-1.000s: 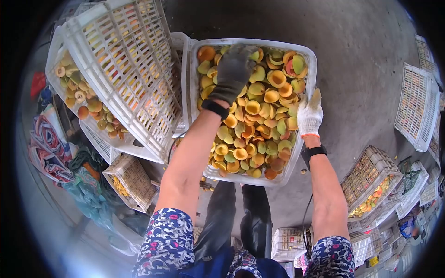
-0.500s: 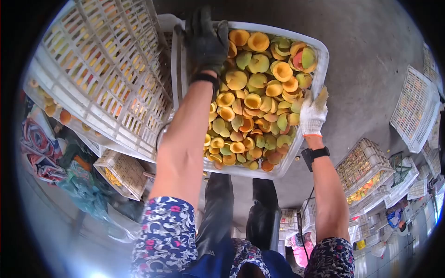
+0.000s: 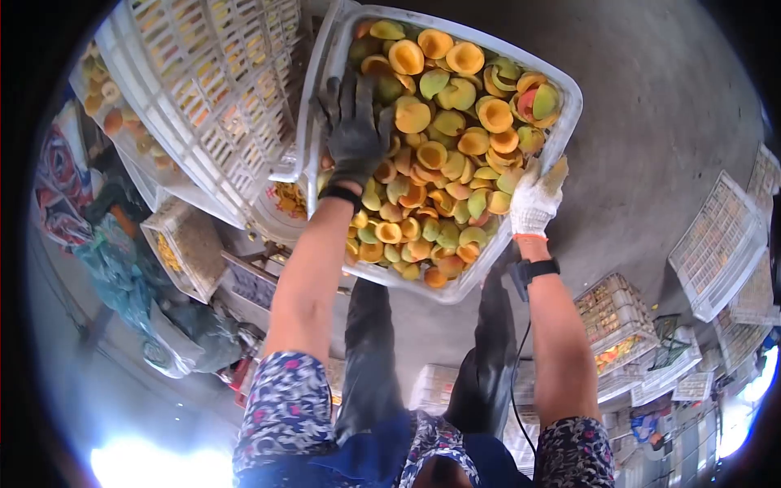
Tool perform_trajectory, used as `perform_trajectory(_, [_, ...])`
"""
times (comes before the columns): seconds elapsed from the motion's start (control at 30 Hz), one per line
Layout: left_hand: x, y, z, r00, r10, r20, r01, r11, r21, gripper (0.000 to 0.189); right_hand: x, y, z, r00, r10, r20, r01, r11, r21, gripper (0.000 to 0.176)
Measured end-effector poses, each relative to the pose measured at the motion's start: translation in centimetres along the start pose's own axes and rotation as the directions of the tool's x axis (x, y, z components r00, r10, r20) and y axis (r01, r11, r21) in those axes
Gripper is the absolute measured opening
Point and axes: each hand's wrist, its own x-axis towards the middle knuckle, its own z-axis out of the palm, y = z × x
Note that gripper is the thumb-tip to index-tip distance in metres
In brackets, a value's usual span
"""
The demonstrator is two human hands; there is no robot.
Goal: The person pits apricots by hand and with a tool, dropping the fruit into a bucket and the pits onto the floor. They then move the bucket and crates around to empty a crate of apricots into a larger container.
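Observation:
A white plastic crate [image 3: 576, 99] full of pitted, halved peaches [image 3: 431, 154] is in front of me, slightly turned. The halves are yellow, orange and green, and one has a red patch. My left hand [image 3: 355, 130], in a dark glove, lies with fingers spread at the crate's left side, over the fruit near the rim. My right hand [image 3: 537, 199], in a white knitted glove, is closed round the right rim. Its fingertips are partly hidden there.
A large slatted white crate [image 3: 215, 89] stands tilted at my left, beside a tray of fruit halves [image 3: 150, 146]. A smaller crate [image 3: 185, 248] and green plastic sheeting [image 3: 122, 285] lie lower left. Several crates [image 3: 720, 244] line the right, with a person [image 3: 648, 429] far off.
My left hand has come back toward me from the far left corner onto the left side, fingers now spread. The crate sits turned a little; my right hand keeps its place on the rim.

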Motion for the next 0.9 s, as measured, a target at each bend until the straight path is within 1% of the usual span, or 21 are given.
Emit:
perform_trajectory(0.07, [0.5,-0.4,1.2,1.0,0.022,0.021,-0.023,1.0,0.018,0.055,0.0,0.4,0.1,1.0,-0.022,-0.004,0.022,0.996,0.089,0.048])
perform_trajectory(0.1, [0.4,-0.6,1.2,0.999,-0.001,0.049,0.005,0.997,-0.072,0.053,0.0,0.7,0.0,0.999,-0.016,0.041,0.015,0.999,0.031,0.049])
perform_trajectory(0.13, [0.4,-0.7,1.3,0.999,0.004,0.044,-0.001,0.998,-0.068,0.054,-0.3,0.6,-0.2,0.999,-0.021,0.049,0.019,0.999,0.037,0.049])
perform_trajectory(0.2, [1.1,-0.5,0.6,0.996,0.009,0.091,-0.013,0.999,0.043,0.053,0.2,0.0,-0.3,0.999,-0.024,0.037,0.022,0.998,0.052,0.048])
perform_trajectory(0.27, [1.1,-0.1,-0.3,0.999,0.007,0.047,-0.009,0.999,0.053,0.051,0.1,-0.1,-0.5,0.999,-0.011,0.039,0.01,0.999,0.035,0.048])
perform_trajectory(0.3, [0.8,0.4,-1.0,1.0,0.006,0.019,-0.007,0.999,0.054,0.05,0.3,-0.2,-0.7,0.998,0.015,0.059,-0.019,0.997,0.069,0.049])
perform_trajectory(0.33, [1.1,1.6,-2.3,1.0,0.006,0.024,-0.007,0.999,0.048,0.05,0.3,-0.2,-0.6,0.996,0.04,0.08,-0.048,0.994,0.102,0.05])
perform_trajectory(0.37, [1.1,3.1,-3.4,0.992,0.101,0.076,-0.099,0.995,-0.028,0.047,0.3,-0.1,-0.5,0.998,0.013,0.056,-0.018,0.996,0.083,0.049])
perform_trajectory(0.4, [0.8,4.2,-3.9,0.973,0.197,0.12,-0.184,0.977,-0.109,0.044,0.4,0.1,-0.3,0.998,0.013,0.066,-0.018,0.997,0.072,0.049])
perform_trajectory(0.43, [0.4,4.4,-2.9,0.96,0.279,0.039,-0.275,0.959,-0.073,0.04,0.6,0.1,-0.2,0.996,0.03,0.079,-0.034,0.998,0.059,0.048])
perform_trajectory(0.47, [-0.5,4.2,-2.2,0.96,0.273,0.059,-0.268,0.96,-0.087,0.04,0.4,0.2,-0.3,0.994,0.049,0.095,-0.054,0.998,0.042,0.048])
perform_trajectory(0.53, [-1.2,4.1,-1.5,0.957,0.29,0.026,-0.291,0.955,0.053,0.038,0.5,-0.3,-0.6,0.992,0.067,0.108,-0.066,0.998,-0.013,0.046])
perform_trajectory(0.57, [-1.3,3.6,-1.2,0.897,0.416,-0.152,-0.398,0.908,0.133,0.041,0.4,-0.5,-0.7,0.991,0.074,0.111,-0.069,0.996,-0.05,0.045])
perform_trajectory(0.6, [-1.9,3.5,-1.2,0.903,0.405,-0.143,-0.39,0.913,0.121,0.041,0.3,-0.3,-0.6,0.99,0.074,0.122,-0.067,0.996,-0.064,0.045])
perform_trajectory(0.67, [-2.3,3.3,-1.1,0.888,0.42,-0.188,-0.41,0.908,0.087,0.043,0.5,-0.1,-0.4,0.997,0.016,0.076,-0.012,0.998,-0.055,0.043])
perform_trajectory(0.7, [-2.0,3.2,-1.2,0.899,0.398,-0.184,-0.405,0.914,-0.005,0.045,0.4,-0.4,-0.4,0.998,0.024,0.064,-0.022,0.999,-0.045,0.043])
perform_trajectory(0.73, [-1.9,2.9,-1.2,0.902,0.391,-0.182,-0.4,0.916,-0.014,0.045,0.4,-0.4,-0.5,0.997,0.023,0.067,-0.019,0.998,-0.055,0.043])
perform_trajectory(0.8, [-1.5,2.3,-1.5,0.947,0.182,-0.264,-0.256,0.924,-0.283,0.049,0.4,-0.6,-0.6,0.998,-0.004,0.068,0.01,0.997,-0.075,0.044])
perform_trajectory(0.83, [-1.8,2.7,-3.7,0.973,0.036,-0.228,-0.131,0.901,-0.414,0.047,0.5,-0.6,-0.6,0.997,0.013,0.079,-0.006,0.996,-0.091,0.045])
perform_trajectory(0.87, [-3.7,3.1,-5.3,0.975,0.027,-0.221,-0.12,0.9,-0.419,0.047,0.3,-0.7,-0.8,0.996,0.012,0.086,-0.003,0.995,-0.099,0.045])
perform_trajectory(0.9, [-5.8,3.3,-6.8,0.991,-0.02,-0.129,-0.058,0.817,-0.574,0.045,0.3,-0.9,-1.0,0.994,0.037,0.098,-0.028,0.995,-0.095,0.046])
